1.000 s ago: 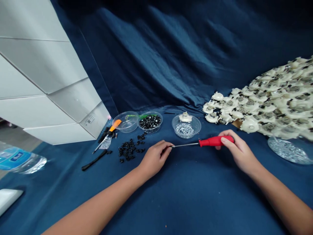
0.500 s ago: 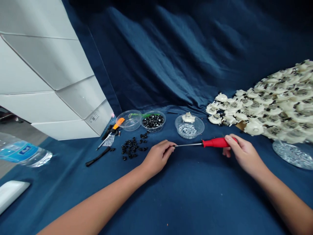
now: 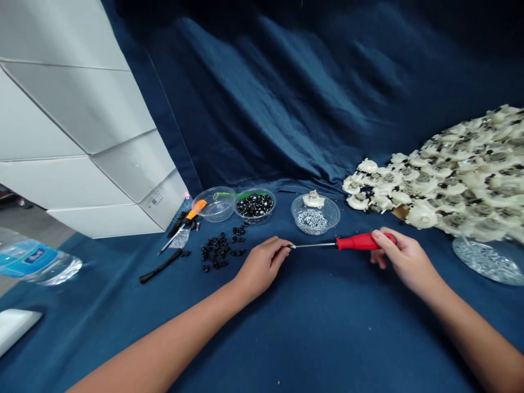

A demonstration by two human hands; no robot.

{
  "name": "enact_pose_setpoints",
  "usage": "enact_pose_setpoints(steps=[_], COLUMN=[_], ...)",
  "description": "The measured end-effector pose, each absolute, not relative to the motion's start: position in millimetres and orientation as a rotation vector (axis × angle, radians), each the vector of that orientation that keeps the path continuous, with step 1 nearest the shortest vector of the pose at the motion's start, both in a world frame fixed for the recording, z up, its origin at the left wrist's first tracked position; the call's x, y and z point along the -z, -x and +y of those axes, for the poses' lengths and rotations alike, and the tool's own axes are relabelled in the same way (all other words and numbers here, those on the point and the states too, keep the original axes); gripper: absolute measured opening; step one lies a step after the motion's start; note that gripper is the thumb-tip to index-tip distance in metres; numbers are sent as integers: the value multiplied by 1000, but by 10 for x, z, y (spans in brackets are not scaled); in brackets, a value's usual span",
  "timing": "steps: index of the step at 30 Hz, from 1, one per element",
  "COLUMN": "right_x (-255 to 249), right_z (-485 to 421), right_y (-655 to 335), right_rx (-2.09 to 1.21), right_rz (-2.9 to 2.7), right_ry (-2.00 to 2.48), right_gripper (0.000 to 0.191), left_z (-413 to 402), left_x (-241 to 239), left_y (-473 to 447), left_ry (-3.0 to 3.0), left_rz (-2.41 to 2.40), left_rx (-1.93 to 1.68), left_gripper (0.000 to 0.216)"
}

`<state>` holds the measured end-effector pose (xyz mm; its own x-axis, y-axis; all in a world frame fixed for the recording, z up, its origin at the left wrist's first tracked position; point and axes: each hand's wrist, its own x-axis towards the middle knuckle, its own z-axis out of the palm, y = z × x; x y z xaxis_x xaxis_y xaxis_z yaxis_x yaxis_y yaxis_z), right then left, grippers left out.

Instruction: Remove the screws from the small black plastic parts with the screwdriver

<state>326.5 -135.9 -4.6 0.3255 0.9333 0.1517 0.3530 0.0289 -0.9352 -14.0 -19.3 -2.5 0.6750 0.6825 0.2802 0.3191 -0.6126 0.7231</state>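
My right hand (image 3: 399, 254) is closed around the end of a red-handled screwdriver (image 3: 356, 242), which lies level above the blue cloth with its shaft pointing left. At the shaft's tip, my left hand (image 3: 264, 265) pinches something too small and hidden to make out. Left of that hand, several small black plastic pieces (image 3: 216, 251) are scattered on the cloth. Beyond the shaft stands a clear bowl (image 3: 336, 215) of silver screws (image 3: 313, 221), with one cream plastic part (image 3: 313, 200) at its far rim.
Another clear tub (image 3: 270, 215) holds black pieces, beside a clear container (image 3: 216, 214). An orange-handled screwdriver (image 3: 196, 210) lies near white boxes (image 3: 123, 218). Cream plastic parts (image 3: 421, 215) are heaped at right, by a dish of screws (image 3: 489, 262). A water bottle (image 3: 36, 259) is at left.
The whole view has shifted slightly. Both hands hold nearly the same pose, with the screwdriver tip still at my left fingertips.
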Motion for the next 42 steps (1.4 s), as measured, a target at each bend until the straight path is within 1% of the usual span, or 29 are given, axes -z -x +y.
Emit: enact_pose_setpoints(steps=[4, 12, 22, 28, 30, 35, 38, 42], right_x=[49, 59, -8, 0, -4, -3, -4, -17], right_z=[-1370, -1340, -1376, -1400, -1403, -1389, -1391, -1394], right_y=[-3261, -3302, -3234, -3220, -3213, -3191, -3185, -3184], right_rx=[-700, -749, -728, -702, -714, -733, -750, -763], right_rz=[-1208, -1216, -1206, -1180, -1179, -1166, -1164, -1146], right_ry=[1488, 1484, 1468, 1433, 1457, 1446, 1453, 1466], right_gripper=[31, 37, 33, 37, 32, 34, 30, 36], left_z=[-191, -194, -195, -197, -194, -190, -189, -187], left_x=[25, 14, 6, 10, 16, 16, 15, 19], left_y=[141, 144, 146, 147, 147, 144, 143, 143], left_ry=[-2238, -2237, -2230, -2244, -2247, -2265, -2263, -2271], left_rz=[769, 764, 764, 766, 774, 759, 768, 753], left_rx=[-719, -706, -696, -690, -693, -683, -684, -675], left_gripper=[20, 20, 22, 21, 21, 19, 21, 19])
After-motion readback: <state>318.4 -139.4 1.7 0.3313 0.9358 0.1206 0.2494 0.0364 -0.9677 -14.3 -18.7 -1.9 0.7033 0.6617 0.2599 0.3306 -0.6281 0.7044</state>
